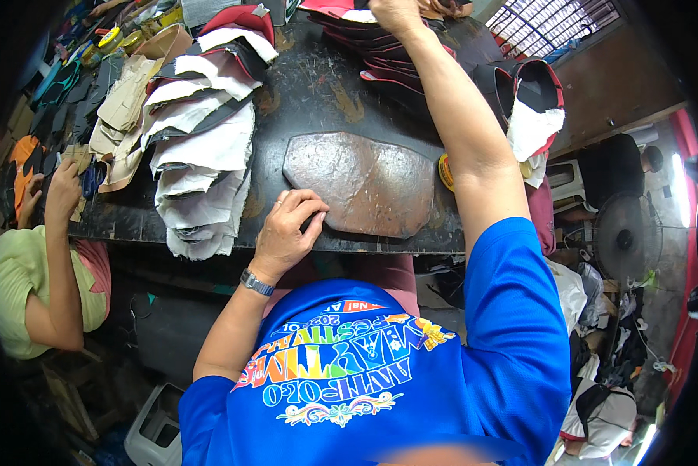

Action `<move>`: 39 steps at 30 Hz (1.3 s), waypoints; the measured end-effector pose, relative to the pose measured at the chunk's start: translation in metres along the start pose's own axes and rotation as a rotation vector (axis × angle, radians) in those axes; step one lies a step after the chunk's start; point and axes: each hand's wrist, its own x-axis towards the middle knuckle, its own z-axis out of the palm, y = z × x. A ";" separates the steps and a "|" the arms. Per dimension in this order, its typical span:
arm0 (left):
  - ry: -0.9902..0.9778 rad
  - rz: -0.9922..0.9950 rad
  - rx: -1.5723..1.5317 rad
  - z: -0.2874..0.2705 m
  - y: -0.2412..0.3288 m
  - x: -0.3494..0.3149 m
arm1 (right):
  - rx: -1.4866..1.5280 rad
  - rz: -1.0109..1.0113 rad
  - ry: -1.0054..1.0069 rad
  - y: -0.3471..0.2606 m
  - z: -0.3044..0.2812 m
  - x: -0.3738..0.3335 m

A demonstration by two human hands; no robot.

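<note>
My left hand (288, 229), with a metal watch on its wrist, rests at the near left edge of a worn brown slab (364, 180) on the dark table. Its fingers are loosely curled, and no held thing shows in them. My right arm stretches far across the table. At the upper picture edge, my right hand (398, 15) is over a stack of red and black shoe uppers (372, 54); its fingers are partly cut off, so their grip is unclear. Left of the slab stands an overlapping row of shoe uppers with white cloth linings (205, 147).
Beside my right arm lie more black and red uppers (537, 85) and a yellow round tin (446, 172). Tan cut pieces (127, 93) cover the table's left part. A co-worker in a yellow-green shirt (11, 272) sits at the left. A fan (627, 233) stands at the right.
</note>
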 end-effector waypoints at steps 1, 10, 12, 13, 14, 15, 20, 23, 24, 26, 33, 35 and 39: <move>0.002 0.000 0.011 0.000 0.001 0.000 | 0.000 -0.105 -0.006 -0.003 0.006 0.002; 0.035 0.051 0.079 0.003 -0.001 -0.001 | -0.234 0.204 -0.204 0.018 0.070 -0.029; 0.030 0.032 0.040 0.003 -0.001 -0.001 | -0.239 0.364 -0.124 0.027 0.068 -0.024; 0.029 0.006 0.004 0.003 -0.001 -0.001 | -0.137 0.339 0.019 0.031 0.060 -0.021; 0.019 -0.026 -0.037 0.003 -0.001 -0.002 | 0.011 0.158 0.255 0.032 0.053 -0.014; 0.023 -0.024 -0.033 0.003 0.000 -0.002 | 0.159 -0.023 0.486 0.030 0.043 -0.009; 0.018 -0.036 -0.047 0.002 -0.002 -0.002 | 0.334 0.012 0.466 -0.021 -0.043 -0.018; 0.037 -0.082 -0.086 0.004 -0.010 -0.007 | 0.767 0.283 0.289 -0.086 -0.091 -0.091; 0.067 -0.106 -0.123 0.005 -0.014 -0.008 | 0.683 0.267 0.186 -0.103 -0.102 -0.110; 0.185 -0.188 -0.255 0.004 -0.026 -0.006 | 0.731 0.316 -0.014 -0.135 -0.121 -0.158; 0.198 -0.380 -0.838 0.009 -0.033 0.010 | 0.641 0.416 -0.332 -0.143 -0.149 -0.215; 0.160 -0.337 -0.771 0.017 -0.023 0.009 | 0.509 0.455 -0.227 -0.107 -0.158 -0.199; 0.214 -0.364 -0.688 0.022 -0.010 0.006 | -0.143 0.278 -0.337 -0.004 -0.168 -0.143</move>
